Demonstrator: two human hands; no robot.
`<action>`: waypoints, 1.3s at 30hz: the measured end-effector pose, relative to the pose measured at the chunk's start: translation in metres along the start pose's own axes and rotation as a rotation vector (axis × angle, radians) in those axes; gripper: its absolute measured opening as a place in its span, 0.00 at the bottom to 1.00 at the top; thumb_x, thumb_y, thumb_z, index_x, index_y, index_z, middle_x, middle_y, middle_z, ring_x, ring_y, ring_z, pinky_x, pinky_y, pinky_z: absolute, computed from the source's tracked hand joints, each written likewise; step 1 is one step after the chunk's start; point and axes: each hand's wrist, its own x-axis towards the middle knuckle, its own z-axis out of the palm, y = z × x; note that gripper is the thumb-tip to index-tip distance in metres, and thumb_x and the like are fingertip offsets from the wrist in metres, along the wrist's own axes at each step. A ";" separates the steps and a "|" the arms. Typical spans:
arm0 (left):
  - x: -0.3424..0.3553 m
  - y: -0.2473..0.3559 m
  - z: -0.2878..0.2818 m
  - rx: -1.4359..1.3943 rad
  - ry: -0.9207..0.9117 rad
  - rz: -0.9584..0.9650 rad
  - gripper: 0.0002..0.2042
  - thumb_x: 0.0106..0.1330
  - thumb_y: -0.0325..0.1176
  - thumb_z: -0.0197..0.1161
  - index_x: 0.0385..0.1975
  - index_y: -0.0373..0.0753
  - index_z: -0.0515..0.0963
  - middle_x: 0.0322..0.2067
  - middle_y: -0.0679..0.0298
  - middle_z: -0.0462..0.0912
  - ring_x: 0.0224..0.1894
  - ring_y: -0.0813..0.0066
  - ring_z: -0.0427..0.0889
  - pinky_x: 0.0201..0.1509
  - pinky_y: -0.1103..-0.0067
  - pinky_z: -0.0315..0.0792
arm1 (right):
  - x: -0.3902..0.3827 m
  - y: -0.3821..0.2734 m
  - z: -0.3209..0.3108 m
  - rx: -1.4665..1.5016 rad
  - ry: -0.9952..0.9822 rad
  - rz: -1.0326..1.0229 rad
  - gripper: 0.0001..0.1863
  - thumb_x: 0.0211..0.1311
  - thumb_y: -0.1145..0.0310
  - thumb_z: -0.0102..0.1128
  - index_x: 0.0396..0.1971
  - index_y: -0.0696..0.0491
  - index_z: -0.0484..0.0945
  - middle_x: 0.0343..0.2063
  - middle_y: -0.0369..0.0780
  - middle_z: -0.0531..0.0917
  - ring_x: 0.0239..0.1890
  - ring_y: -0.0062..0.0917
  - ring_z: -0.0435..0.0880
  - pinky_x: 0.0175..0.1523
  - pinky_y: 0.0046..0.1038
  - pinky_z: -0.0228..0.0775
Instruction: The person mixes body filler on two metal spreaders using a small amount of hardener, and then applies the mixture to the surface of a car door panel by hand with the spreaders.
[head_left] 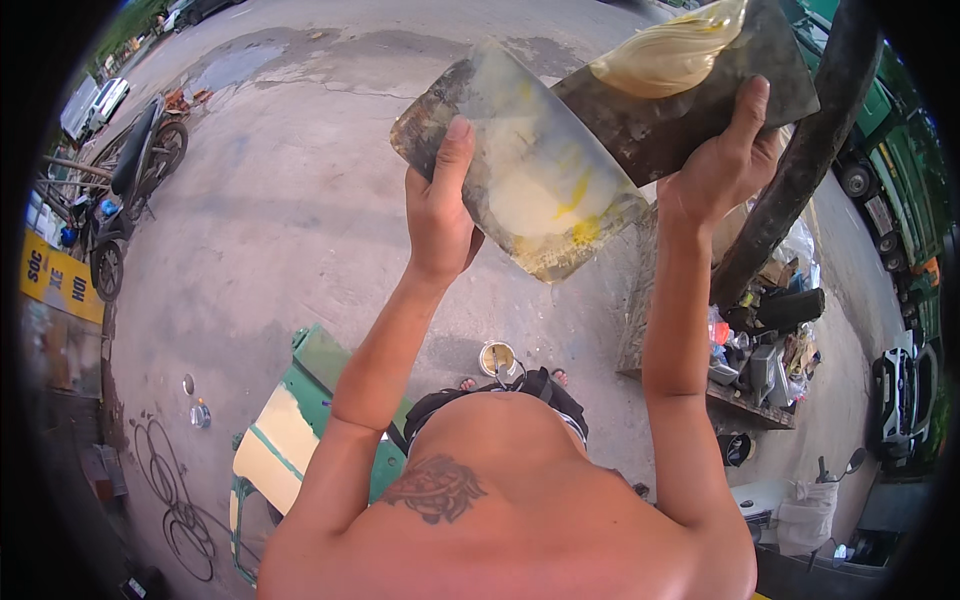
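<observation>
My left hand (442, 215) grips a flat rectangular plate (540, 165) by its left edge, thumb on top. Cream filler and yellow streaks are smeared over that plate. A darker flat plate (640, 130) is held up in my right hand (718, 175), its thumb also pressed on the upper face. On this plate sits a thick, glossy mound of cream filler (675, 55). The two plates meet or overlap near their inner edges; whether they touch I cannot tell. Below my left forearm stands a green panel (325, 360) with cream patches.
An open round tin (497, 357) stands on the concrete by my feet. To the right, a cluttered bench (755, 405) is next to a dark post (800, 170). A motorbike (135, 180) is parked at left, above a coiled hose (175, 510). Green trucks (900, 170) line the right.
</observation>
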 end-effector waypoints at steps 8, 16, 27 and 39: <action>0.036 -0.023 -0.076 0.185 0.428 0.137 0.18 0.73 0.43 0.50 0.48 0.33 0.72 0.43 0.61 0.78 0.48 0.72 0.78 0.50 0.74 0.75 | -0.006 0.065 -0.004 -0.802 -1.184 0.215 0.11 0.62 0.63 0.62 0.38 0.55 0.82 0.24 0.41 0.80 0.22 0.25 0.76 0.29 0.27 0.67; 0.089 -0.051 -0.098 0.608 0.772 0.558 0.27 0.75 0.54 0.39 0.34 0.32 0.70 0.33 0.67 0.71 0.37 0.80 0.67 0.44 0.81 0.64 | -0.017 0.152 0.033 -0.348 -1.254 -0.178 0.12 0.52 0.70 0.65 0.39 0.51 0.81 0.25 0.36 0.81 0.25 0.31 0.80 0.28 0.31 0.71; 0.226 -0.086 -0.097 0.848 0.723 0.418 0.24 0.75 0.50 0.43 0.46 0.30 0.69 0.43 0.61 0.74 0.44 0.78 0.72 0.49 0.77 0.67 | 0.112 0.299 0.086 -0.017 -1.035 -0.382 0.11 0.58 0.72 0.64 0.41 0.56 0.81 0.29 0.41 0.82 0.29 0.30 0.81 0.34 0.27 0.72; 0.340 -0.065 -0.197 0.360 0.635 0.555 0.29 0.73 0.54 0.45 0.65 0.39 0.58 0.61 0.59 0.67 0.60 0.61 0.72 0.57 0.62 0.74 | 0.075 0.440 0.090 0.143 -0.551 0.978 0.22 0.65 0.55 0.61 0.42 0.63 0.78 0.33 0.38 0.84 0.29 0.15 0.80 0.36 0.20 0.74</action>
